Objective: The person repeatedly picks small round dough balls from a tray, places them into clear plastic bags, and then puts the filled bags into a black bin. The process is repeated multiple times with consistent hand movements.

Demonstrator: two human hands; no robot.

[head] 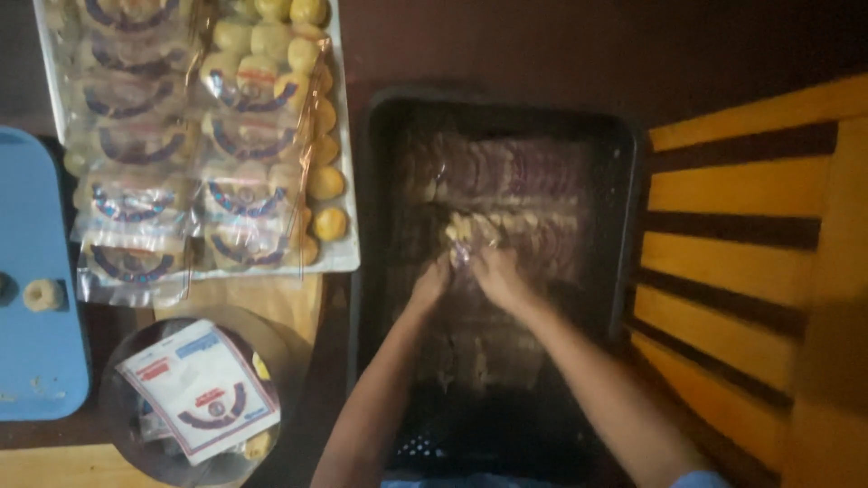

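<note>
Both hands in black crate (624, 181), centre frame. Left hand (432, 282) + right hand (498, 274) closed on clear packet of yellow biscuits (470, 230), atop stacked packets. White tray (342, 258) w/ more packets to left, blue tray (36, 271) beyond.

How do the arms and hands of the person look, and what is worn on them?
Both forearms are bare, with no glove, watch or ring visible on the left hand or the right hand. A light blue sleeve edge shows on the right upper arm at the bottom border. The picture is dim and blurred, so small details are unclear.
</note>
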